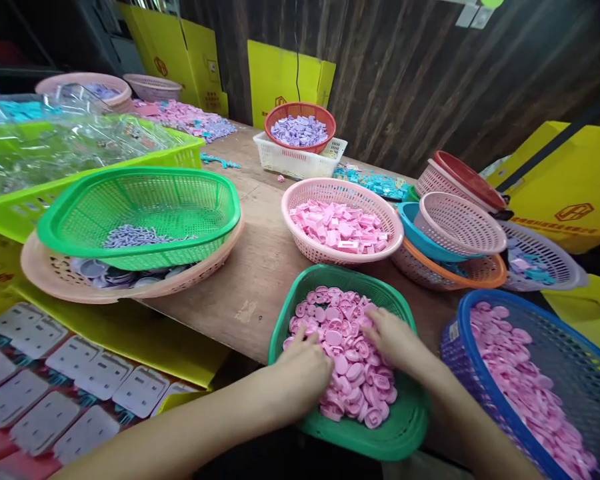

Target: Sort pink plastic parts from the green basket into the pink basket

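A dark green plastic basket at the table's front edge holds a heap of small round pink plastic pieces. My left hand is over the left side of the heap, fingers curled down among the pieces; whatever they grip is hidden. On the right side of the same heap, my right hand reaches in over the rim with its fingers stretched out and slightly apart, touching the pieces. No piece shows clearly inside either hand.
Behind stands a pink basket of pink blocks. A blue basket of pink pieces is at right, near stacked baskets. A bright green basket sits at left; white cards lie below. Purple pieces fill a red basket.
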`<state>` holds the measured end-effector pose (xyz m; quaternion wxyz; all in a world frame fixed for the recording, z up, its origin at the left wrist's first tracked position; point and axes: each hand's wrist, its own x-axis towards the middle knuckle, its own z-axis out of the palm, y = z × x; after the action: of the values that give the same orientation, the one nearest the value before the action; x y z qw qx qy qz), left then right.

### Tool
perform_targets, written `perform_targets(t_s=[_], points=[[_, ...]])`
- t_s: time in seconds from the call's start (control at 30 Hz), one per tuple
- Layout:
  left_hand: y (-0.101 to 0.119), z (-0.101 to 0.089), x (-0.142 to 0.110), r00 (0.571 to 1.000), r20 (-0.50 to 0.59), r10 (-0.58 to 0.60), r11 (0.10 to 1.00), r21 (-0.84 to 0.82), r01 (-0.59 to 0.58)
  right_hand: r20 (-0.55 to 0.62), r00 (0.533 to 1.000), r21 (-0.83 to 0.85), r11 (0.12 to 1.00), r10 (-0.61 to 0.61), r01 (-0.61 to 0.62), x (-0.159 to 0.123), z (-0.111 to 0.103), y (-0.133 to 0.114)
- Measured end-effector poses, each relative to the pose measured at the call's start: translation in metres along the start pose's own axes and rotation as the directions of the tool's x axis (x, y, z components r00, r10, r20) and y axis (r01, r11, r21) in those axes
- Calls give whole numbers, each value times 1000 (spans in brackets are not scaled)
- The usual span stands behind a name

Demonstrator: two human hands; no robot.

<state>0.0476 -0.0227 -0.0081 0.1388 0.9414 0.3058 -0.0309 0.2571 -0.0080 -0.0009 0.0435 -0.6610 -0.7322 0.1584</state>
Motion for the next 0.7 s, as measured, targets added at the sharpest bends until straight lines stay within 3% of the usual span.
perform_targets(t_s=[0.13,0.2,0.27,0.33,0.4,0.47,0.5,0.57,0.63,0.7], points=[[-16,-14,12,979,-149,-138,982,105,155,90,964,52,968,-251,248,-36,16,-32],[-20,-20,18,953,-240,-187,970,107,218,154,913,129,924,-377,360,-50,14,-43],[-23,-24,25,945,-273,-177,973,96,210,197,879,173,898,-434,404,-60,5,-42],[-26,-27,32,975,-208,-74,994,60,88,183,891,168,906,-417,389,-64,-5,-31],[-30,-30,36,992,-31,125,992,-14,-126,115,934,128,937,-339,324,-67,-15,-17],[-36,-31,37,945,145,294,955,-93,-283,100,951,109,953,-294,283,-72,-22,-7],[-39,-30,37,928,188,321,946,-106,-306,144,939,120,947,-313,298,-75,-24,-5],[-45,-27,36,955,156,250,968,-61,-243,279,870,171,913,-406,371,-79,-23,-5],[-50,-24,35,990,35,136,990,15,-137,340,814,207,882,-471,424,-77,-18,-7],[-52,-22,35,996,-58,73,995,69,-69,315,819,201,877,-480,437,-70,-12,-8]])
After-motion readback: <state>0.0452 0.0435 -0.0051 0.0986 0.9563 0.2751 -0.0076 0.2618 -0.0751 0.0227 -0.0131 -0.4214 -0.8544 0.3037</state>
